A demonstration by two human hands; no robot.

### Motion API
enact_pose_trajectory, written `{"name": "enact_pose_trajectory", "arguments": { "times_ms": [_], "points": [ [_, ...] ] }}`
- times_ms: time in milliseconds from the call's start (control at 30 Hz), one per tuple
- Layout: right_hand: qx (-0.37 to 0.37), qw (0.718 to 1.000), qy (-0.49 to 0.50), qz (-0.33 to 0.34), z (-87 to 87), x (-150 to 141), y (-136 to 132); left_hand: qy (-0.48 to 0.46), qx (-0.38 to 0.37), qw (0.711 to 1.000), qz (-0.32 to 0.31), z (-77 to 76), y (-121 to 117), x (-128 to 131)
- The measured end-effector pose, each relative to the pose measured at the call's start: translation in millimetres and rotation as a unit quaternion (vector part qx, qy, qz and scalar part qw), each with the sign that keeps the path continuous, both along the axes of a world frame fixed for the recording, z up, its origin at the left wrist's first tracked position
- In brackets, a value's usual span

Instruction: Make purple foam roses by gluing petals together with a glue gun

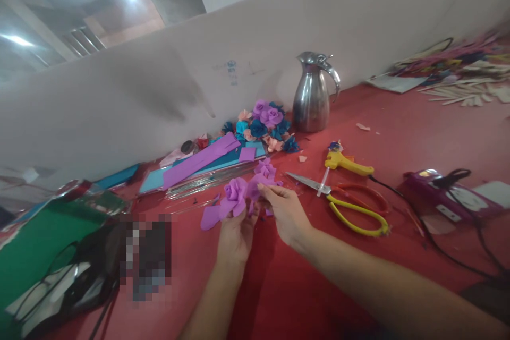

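Note:
My left hand [238,234] is closed around the underside of a purple paper rose [233,196], whose petals open upward. My right hand [285,210] pinches a loose purple paper petal [257,186] right beside that rose, between thumb and forefinger. Another purple paper flower [266,168] lies just behind my hands, and a flat purple piece [210,217] shows to the left of the rose. Right of my right hand lie scissors [356,218] with yellow and red handles, blades apart. A yellow glue gun [345,162] rests behind them, its clear glue stick across the blades.
Finished paper flowers [258,127] in purple, blue and peach are heaped by the wall next to a steel jug [313,98]. Purple paper strips [199,162] lie on blue sheets. A purple power box [450,196] with cables sits at right; a green sheet [35,260] and black bag are at left.

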State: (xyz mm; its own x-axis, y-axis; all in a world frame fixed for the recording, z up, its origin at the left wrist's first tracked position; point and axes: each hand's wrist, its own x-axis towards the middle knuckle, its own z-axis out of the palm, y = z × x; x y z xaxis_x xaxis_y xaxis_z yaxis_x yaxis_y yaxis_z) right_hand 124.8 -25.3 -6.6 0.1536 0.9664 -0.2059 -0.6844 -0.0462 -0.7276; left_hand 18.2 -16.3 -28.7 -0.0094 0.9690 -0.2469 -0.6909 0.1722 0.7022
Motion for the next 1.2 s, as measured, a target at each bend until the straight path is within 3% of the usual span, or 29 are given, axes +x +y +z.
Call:
{"name": "enact_pose_trajectory", "arguments": {
  "times_ms": [467, 800, 1200],
  "points": [
    [0.002, 0.997, 0.074, 0.038, 5.3, -5.4, -6.4, 0.013, 0.025, 1.000, 0.009, -1.6, -1.2, 4.6],
    [0.056, 0.996, 0.047, 0.057, 4.1, -6.3, -8.6, 0.030, 0.049, 0.998, -0.004, -0.9, 0.1, 5.3],
    [0.058, 0.997, 0.013, 0.043, 4.4, -5.6, -9.1, 0.059, 0.087, 0.994, 0.019, -1.9, 1.3, 4.4]
  ]
}}
